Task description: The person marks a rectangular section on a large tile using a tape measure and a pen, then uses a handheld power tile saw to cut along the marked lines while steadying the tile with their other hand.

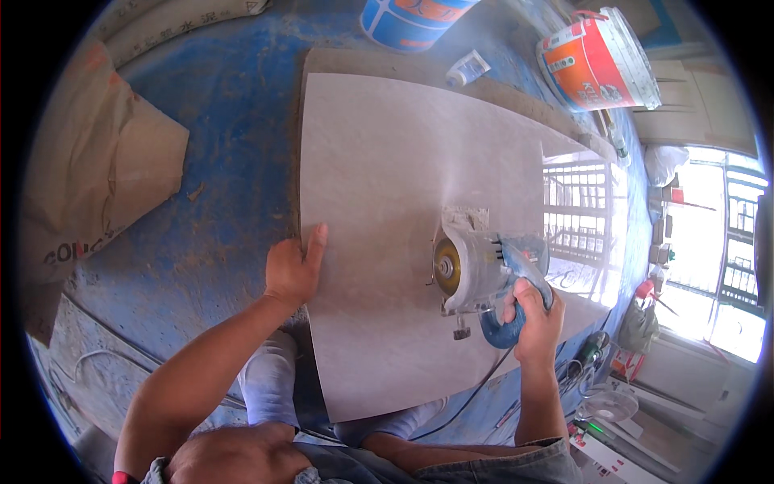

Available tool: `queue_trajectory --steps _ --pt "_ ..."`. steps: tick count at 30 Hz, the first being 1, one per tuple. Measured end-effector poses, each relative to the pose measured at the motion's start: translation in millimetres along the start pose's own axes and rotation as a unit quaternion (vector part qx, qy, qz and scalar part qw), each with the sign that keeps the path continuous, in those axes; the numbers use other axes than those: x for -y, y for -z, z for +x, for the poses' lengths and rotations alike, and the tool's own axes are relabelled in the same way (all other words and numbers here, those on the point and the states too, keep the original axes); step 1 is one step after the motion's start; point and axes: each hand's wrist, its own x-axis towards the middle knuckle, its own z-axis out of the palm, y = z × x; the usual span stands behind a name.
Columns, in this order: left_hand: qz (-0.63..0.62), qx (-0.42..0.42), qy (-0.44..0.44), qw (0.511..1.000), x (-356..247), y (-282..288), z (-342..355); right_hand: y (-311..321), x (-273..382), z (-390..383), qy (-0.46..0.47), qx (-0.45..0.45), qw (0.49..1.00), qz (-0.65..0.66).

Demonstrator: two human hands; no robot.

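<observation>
A large pale, glossy tile (379, 153) lies flat in front of me on a grey board (343, 63). My left hand (294, 268) is closed at the tile's left edge, with a finger lying on its top face; its lower fingers are partly hidden. Wrapped round the blue handle of a handheld circular saw (488, 270) is my right hand (534, 316). The saw rests on the tile right of its middle, its round yellowish blade (447, 266) facing left. Pale dust hangs beyond the saw. A power cord (476, 394) trails from it toward my legs.
Brown paper sacks (121, 153) stand at left, more sacks (177, 28) at far left. A blue bucket (411, 24), a white tube (468, 69) and a red-orange bucket (592, 68) are beyond the tile. Tools, a clear plastic bowl (609, 403) and boxes crowd the right. Cables (101, 355) cross the blue floor.
</observation>
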Motion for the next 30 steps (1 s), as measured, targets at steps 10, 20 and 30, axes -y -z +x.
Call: queue_trajectory --steps 10,20,30 --pt "0.001 0.01 -0.009 1.0 -1 -1 2 3 1 0 -0.006 -0.001 1.0 0.004" --pt "-0.003 0.014 -0.003 1.0 -1 -1 2 2 1 0 -0.016 -0.009 1.0 0.001" --pt "-0.008 0.018 0.011 1.0 -9 2 1 6 1 2 -0.021 -0.002 1.0 0.003"
